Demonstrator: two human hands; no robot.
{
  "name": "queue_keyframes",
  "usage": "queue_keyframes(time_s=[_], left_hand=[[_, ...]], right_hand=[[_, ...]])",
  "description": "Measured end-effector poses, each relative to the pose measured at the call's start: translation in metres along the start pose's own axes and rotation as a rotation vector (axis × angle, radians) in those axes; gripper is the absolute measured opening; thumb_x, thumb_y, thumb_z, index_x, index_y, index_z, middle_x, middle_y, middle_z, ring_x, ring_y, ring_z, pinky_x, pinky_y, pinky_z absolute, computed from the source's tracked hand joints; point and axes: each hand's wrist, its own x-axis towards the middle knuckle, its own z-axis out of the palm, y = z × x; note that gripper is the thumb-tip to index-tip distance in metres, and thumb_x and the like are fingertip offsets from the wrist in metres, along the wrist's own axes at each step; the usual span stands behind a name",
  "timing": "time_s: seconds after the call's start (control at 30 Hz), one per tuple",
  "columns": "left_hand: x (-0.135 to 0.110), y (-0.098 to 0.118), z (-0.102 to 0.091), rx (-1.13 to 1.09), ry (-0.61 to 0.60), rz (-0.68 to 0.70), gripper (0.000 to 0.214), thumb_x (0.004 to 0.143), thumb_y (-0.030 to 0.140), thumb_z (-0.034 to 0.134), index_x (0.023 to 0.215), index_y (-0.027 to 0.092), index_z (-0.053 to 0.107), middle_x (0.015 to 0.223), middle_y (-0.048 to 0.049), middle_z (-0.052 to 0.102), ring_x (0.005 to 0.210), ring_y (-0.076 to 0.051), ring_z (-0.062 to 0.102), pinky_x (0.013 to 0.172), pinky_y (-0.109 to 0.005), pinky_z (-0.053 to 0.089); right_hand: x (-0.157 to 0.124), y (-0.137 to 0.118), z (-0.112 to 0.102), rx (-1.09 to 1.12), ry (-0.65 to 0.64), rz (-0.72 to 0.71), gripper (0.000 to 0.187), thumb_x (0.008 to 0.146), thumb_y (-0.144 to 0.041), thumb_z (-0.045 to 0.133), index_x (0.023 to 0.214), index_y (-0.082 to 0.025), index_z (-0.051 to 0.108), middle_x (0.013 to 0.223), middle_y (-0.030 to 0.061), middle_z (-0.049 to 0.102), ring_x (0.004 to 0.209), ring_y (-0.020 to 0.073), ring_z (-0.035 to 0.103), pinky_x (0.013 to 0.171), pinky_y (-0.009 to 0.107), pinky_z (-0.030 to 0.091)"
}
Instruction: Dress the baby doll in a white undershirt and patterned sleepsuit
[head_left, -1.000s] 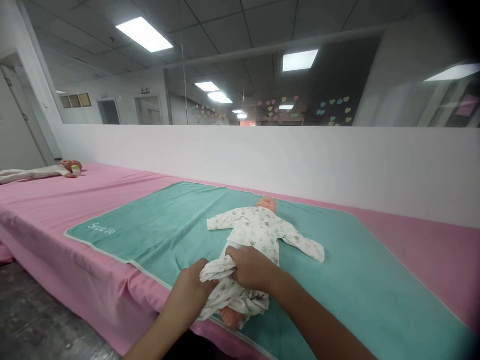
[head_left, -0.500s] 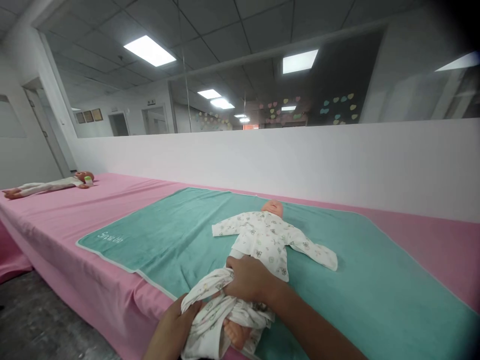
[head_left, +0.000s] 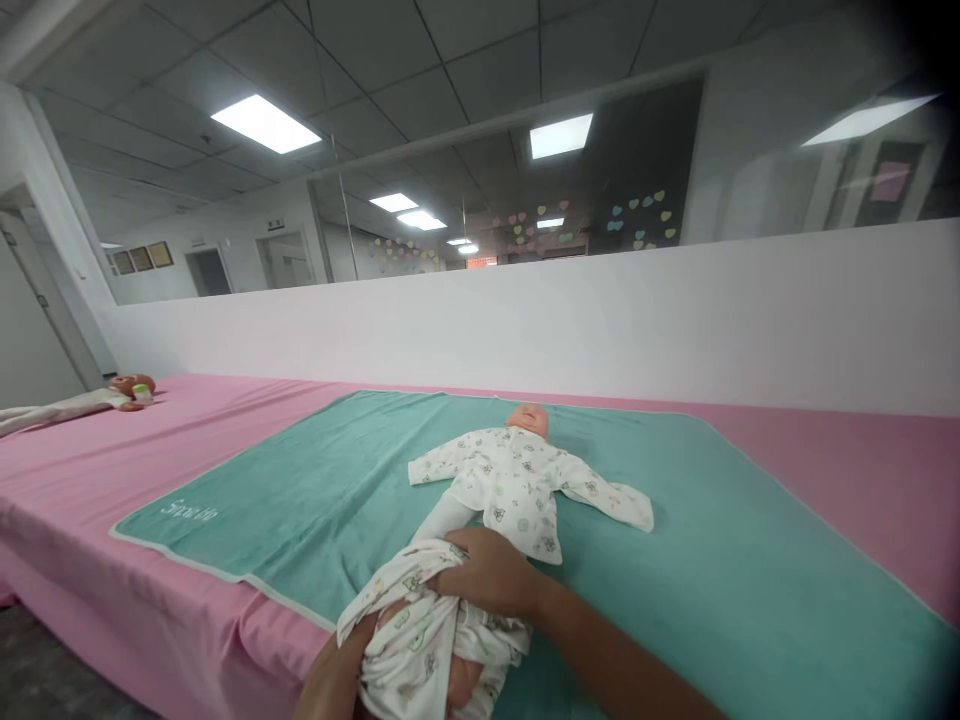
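Observation:
A baby doll (head_left: 528,420) lies on its back on a green towel (head_left: 300,480), its legs toward me. It wears a white printed baby shirt (head_left: 517,475) with both sleeves spread. Printed baby pants (head_left: 420,655) are bunched around its lower legs, and one bare foot (head_left: 465,680) shows in the folds. My right hand (head_left: 487,575) is closed on the upper edge of the pants, at the doll's legs. My left hand (head_left: 337,665) is at the left side of the pants, partly under the cloth, gripping there; its fingertips are mostly hidden.
The towel lies on a pink-covered table (head_left: 187,620), whose front edge runs along the left. A second doll (head_left: 133,385) in white lies at the far left beside a small green-and-white bottle (head_left: 142,395). A white wall (head_left: 525,330) with glass above it stands behind the table.
My right hand and the pants have shifted slightly left, baring more of the doll's white upper leg. My left hand has slid further under the cloth. The camera view has turned a little right.

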Motion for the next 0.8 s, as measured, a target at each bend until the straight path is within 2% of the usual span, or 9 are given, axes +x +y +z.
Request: queue_keyframes(time_s=[0.1,0.17,0.27,0.37,0.43,0.53,0.7,0.8], left_hand=[[-0.001,0.008,0.012,-0.067,-0.005,-0.010,0.053,0.069,0.056,0.046,0.114,0.031,0.060,0.096,-0.0047,0.068,0.094,-0.032,0.061,0.066,-0.040,0.054],[-0.002,0.015,0.013,-0.089,-0.014,-0.006,0.054,0.066,0.056,0.050,0.114,0.034,0.060,0.094,-0.0043,0.068,0.094,-0.032,0.061,0.063,-0.039,0.054],[-0.002,0.028,0.006,-0.091,-0.053,0.056,0.058,0.062,0.054,0.055,0.115,0.030,0.059,0.094,-0.0062,0.068,0.094,-0.033,0.060,0.066,-0.039,0.053],[0.003,0.042,-0.001,-0.085,-0.084,0.129,0.059,0.066,0.056,0.051,0.118,0.028,0.056,0.098,-0.0057,0.067,0.093,-0.032,0.060,0.070,-0.039,0.052],[0.009,0.050,-0.004,-0.085,-0.092,0.143,0.057,0.069,0.056,0.048,0.118,0.027,0.055,0.099,-0.0054,0.066,0.091,-0.030,0.061,0.071,-0.037,0.051],[0.021,0.057,-0.011,-0.083,-0.136,0.148,0.053,0.070,0.052,0.052,0.113,0.023,0.059,0.094,-0.0074,0.067,0.088,-0.029,0.061,0.071,-0.036,0.050],[0.046,0.059,-0.039,-0.067,-0.406,0.141,0.053,0.064,0.051,0.065,0.105,0.019,0.061,0.090,-0.0078,0.065,0.093,-0.026,0.058,0.079,-0.034,0.045],[0.059,0.065,-0.050,-0.074,-0.537,0.167,0.051,0.072,0.058,0.057,0.101,0.016,0.060,0.093,-0.0085,0.062,0.092,-0.023,0.057,0.080,-0.032,0.045]], right_hand=[[-0.004,0.000,-0.005,0.151,-0.034,-0.010,0.029,0.070,-0.046,0.060,0.079,-0.019,0.062,0.083,0.0019,0.063,0.074,0.0183,0.054,0.060,0.026,0.036],[-0.007,0.000,-0.007,0.235,-0.053,-0.026,0.031,0.069,-0.045,0.062,0.086,-0.020,0.065,0.088,0.0028,0.064,0.080,0.0208,0.056,0.065,0.028,0.040],[-0.010,0.000,-0.011,0.335,-0.061,-0.060,0.037,0.068,-0.043,0.064,0.098,-0.021,0.064,0.095,0.0042,0.063,0.088,0.0234,0.057,0.072,0.032,0.043],[-0.012,0.000,-0.012,0.367,-0.041,-0.130,0.043,0.066,-0.038,0.067,0.106,-0.022,0.061,0.100,0.0049,0.062,0.092,0.0243,0.056,0.079,0.036,0.043],[-0.011,0.001,-0.012,0.367,-0.041,-0.188,0.046,0.067,-0.032,0.067,0.111,-0.022,0.059,0.103,0.0049,0.062,0.094,0.0243,0.055,0.082,0.038,0.043],[-0.010,0.004,-0.011,0.350,-0.039,-0.228,0.047,0.068,-0.025,0.064,0.115,-0.023,0.056,0.107,0.0052,0.060,0.100,0.0245,0.054,0.087,0.040,0.042],[-0.009,0.005,-0.012,0.331,-0.029,-0.220,0.046,0.069,-0.026,0.064,0.114,-0.021,0.057,0.107,0.0072,0.059,0.100,0.0253,0.053,0.088,0.041,0.041],[-0.009,0.004,-0.015,0.300,-0.030,-0.172,0.045,0.068,-0.031,0.067,0.112,-0.021,0.058,0.101,0.0067,0.060,0.096,0.0246,0.054,0.084,0.039,0.042]])
